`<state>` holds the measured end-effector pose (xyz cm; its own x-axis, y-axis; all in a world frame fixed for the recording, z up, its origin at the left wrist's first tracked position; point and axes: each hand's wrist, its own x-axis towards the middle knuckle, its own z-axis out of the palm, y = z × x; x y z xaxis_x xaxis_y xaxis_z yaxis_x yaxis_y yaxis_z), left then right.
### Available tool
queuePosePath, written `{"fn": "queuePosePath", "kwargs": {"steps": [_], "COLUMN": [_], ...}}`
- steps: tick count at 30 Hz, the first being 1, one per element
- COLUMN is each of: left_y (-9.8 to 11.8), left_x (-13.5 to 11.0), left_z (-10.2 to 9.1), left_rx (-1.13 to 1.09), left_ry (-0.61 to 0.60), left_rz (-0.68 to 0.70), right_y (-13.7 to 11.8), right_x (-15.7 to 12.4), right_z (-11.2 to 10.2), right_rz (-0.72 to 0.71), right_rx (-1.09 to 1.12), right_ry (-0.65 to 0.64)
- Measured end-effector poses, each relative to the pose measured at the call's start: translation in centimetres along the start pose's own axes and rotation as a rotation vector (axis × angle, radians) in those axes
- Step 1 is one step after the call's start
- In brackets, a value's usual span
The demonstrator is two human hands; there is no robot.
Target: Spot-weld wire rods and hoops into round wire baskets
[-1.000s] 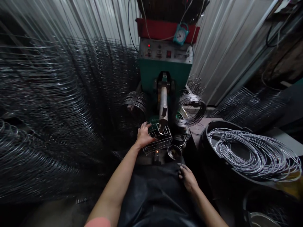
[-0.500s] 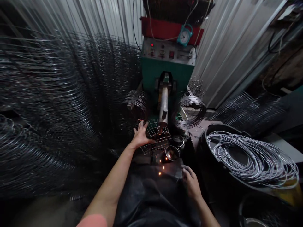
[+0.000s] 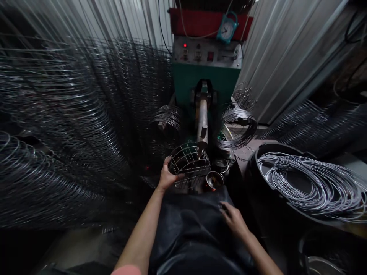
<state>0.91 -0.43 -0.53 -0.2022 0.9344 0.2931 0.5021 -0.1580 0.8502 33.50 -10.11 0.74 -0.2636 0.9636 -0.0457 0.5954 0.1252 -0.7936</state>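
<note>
A round-ended wire basket sits under the metal arm of a green machine, near the arm's lower tip. My left hand grips the basket's left side, thumb on the near wires and fingers round the outside. Over the dark apron on my lap is my right hand, its thumb and fingers drawn together; whatever is between the fingertips is too small and dark to make out. A small metal bowl with bits in it stands right of the basket, in front of another small round container.
The green machine has a lit red lamp and a blue clock above. Wire coils hang on its left and right. Tall stacks of wire rings crowd the left. A black tub holds wire hoops.
The flying sparks have gone, leaving a faint glow near the bowl. My left hand's spread fingers have closed round the basket's side. The view has shifted slightly; my right hand stays over the apron.
</note>
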Motion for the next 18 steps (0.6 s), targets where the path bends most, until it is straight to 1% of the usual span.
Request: {"fn": "queuePosePath", "kwargs": {"steps": [2,4,6,7,9,10,12,14,16,18], "left_y": [1.4,3.2,5.2,6.2,8.1,9.0,10.5,11.4,11.7,11.7], "left_x": [-1.0,-2.0,-2.6,-2.8,-2.9,-2.9,-2.6,-2.4,-2.1,-2.0], "left_z": [-1.3,-2.3,-2.8,-2.9,-2.8,-2.7,-2.5,-2.4,-2.4,-2.3], "left_rx": [0.028,0.115,0.248,0.321,0.449,0.495,0.556,0.587,0.593,0.586], "left_ry": [-0.025,-0.124,-0.232,-0.276,-0.341,-0.364,-0.399,-0.429,-0.454,-0.468], "left_rz": [0.069,0.153,0.21,0.229,0.262,0.28,0.312,0.333,0.332,0.312], "right_y": [-4.1,-8.2,-11.4,-12.5,-13.7,-14.0,-14.2,-14.2,-14.2,-14.2], "right_x": [1.2,2.6,4.2,5.0,6.5,7.1,7.9,8.0,7.7,7.3], "right_z": [-1.9,-3.5,-4.2,-4.2,-3.6,-3.1,-2.2,-1.8,-2.3,-3.4], "right_rz": [-0.041,-0.112,-0.161,-0.172,-0.17,-0.164,-0.152,-0.158,-0.187,-0.212], "right_rx": [0.081,0.13,0.137,0.115,0.026,-0.032,-0.148,-0.223,-0.188,-0.073], "right_ry": [-0.086,-0.235,-0.351,-0.386,-0.419,-0.413,-0.369,-0.31,-0.297,-0.366]}}
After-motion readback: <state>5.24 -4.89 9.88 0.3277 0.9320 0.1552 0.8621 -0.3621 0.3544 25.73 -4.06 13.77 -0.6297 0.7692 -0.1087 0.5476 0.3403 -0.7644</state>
